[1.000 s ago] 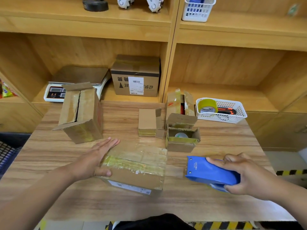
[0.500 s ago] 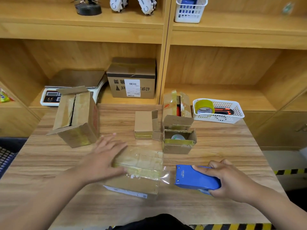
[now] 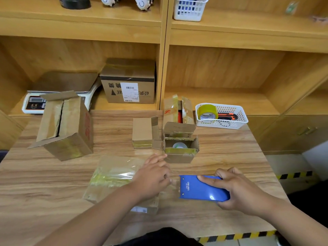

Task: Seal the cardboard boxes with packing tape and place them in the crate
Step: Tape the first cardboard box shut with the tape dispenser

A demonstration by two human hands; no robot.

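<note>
A flat cardboard box [image 3: 113,176], covered in clear and yellowish tape, lies on the wooden table [image 3: 35,183] in front of me. My left hand [image 3: 153,176] rests on its right end, fingers curled at the tape edge. My right hand [image 3: 236,189] grips a blue tape dispenser [image 3: 198,189] just right of the box; a clear strip of tape runs from it toward the box. A large open box [image 3: 65,125] lies on its side at left. Three small boxes [image 3: 179,148] stand at the table's middle, the nearest one open.
A white basket [image 3: 230,121] with a yellow tape roll [image 3: 206,111] and an orange cutter stands at the back right. On the shelf behind are a scale [image 3: 33,104] and a labelled carton [image 3: 129,84]. Yellow-black floor tape marks the table's near and right sides.
My left hand has slid from the taped box's left end to its right end. My right hand has brought the dispenser closer to the box, shortening the tape strip.
</note>
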